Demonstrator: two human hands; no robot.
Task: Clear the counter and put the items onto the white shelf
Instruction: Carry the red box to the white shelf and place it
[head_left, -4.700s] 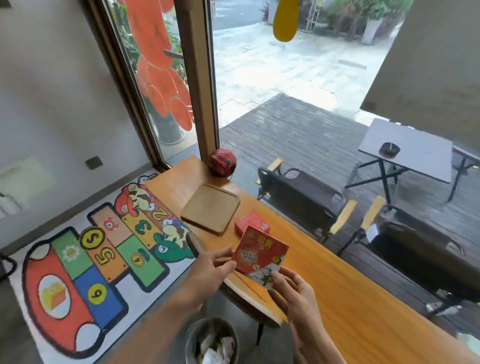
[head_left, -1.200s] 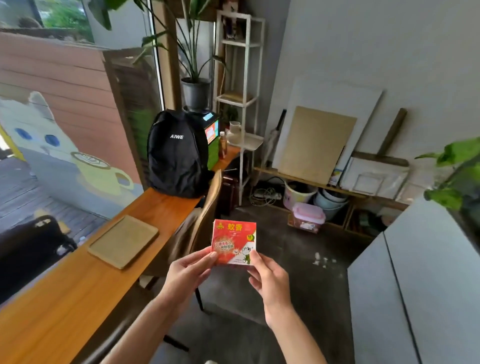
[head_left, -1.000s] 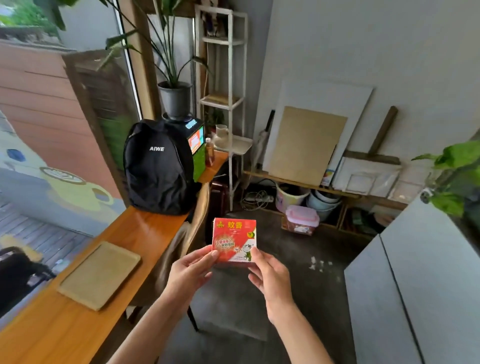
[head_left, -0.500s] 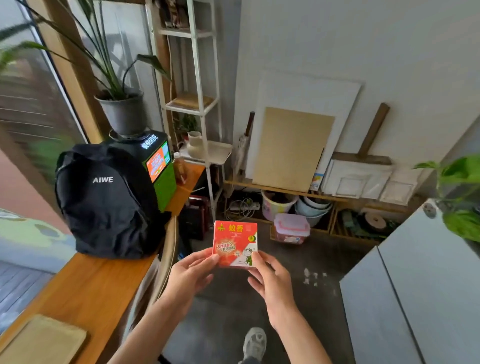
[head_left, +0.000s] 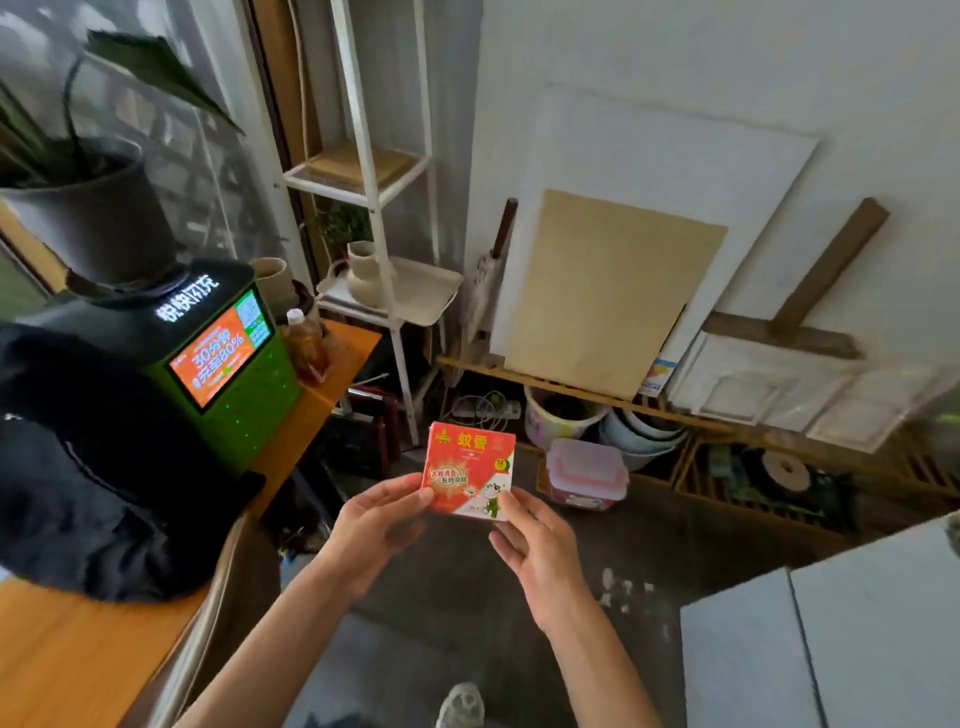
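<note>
Both hands share the grip on a flat red-and-white printed cardboard box (head_left: 470, 477).
Left hand (head_left: 375, 525) pinches its lower left edge, right hand (head_left: 535, 545) its lower right corner, holding it upright above the dark floor, between the orange wooden table (head_left: 78, 649) and the white metal shelf (head_left: 382, 208), touching neither.

The red box (head_left: 470, 475) reads "蚊香"; the green kiosk's screen (head_left: 221, 353) shows "30分钟" and "80%".

backpack (head_left: 98, 467) on counter (head_left: 67, 654), apparently.
</note>
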